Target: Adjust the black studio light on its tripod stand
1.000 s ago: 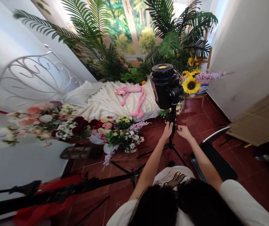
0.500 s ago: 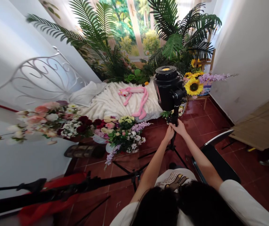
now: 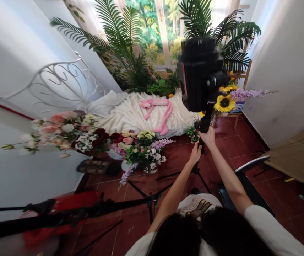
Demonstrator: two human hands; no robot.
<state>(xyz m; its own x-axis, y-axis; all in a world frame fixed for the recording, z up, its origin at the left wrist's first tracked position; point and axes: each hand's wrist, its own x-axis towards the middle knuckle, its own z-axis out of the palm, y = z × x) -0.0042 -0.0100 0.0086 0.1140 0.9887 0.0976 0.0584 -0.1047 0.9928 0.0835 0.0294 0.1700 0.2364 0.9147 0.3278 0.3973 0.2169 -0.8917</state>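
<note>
A black studio light (image 3: 201, 78) sits atop a black light stand (image 3: 197, 165), standing upright in front of me. My right hand (image 3: 207, 137) is closed around the upper pole, just under the lamp's bracket. Lower on the same pole, my left hand (image 3: 195, 154) wraps around it, with its fingers partly hidden. The stand's legs spread on the red tiled floor (image 3: 173, 156). Behind the light is a bed with a cream blanket (image 3: 125, 113), and a pink plush toy (image 3: 164, 113) lies on it.
Artificial flowers (image 3: 141, 149) stand at the left front of the bed. A second black stand (image 3: 109, 206) crosses the lower left. To the right are a black folding chair (image 3: 242, 186) and a wooden chair with sunflowers (image 3: 225, 102). Palm fronds (image 3: 114, 32) rise behind.
The studio light has risen with the upper pole. My right hand has moved up with it, while my left hand is now lower, apart from the right. The view has shifted slightly.
</note>
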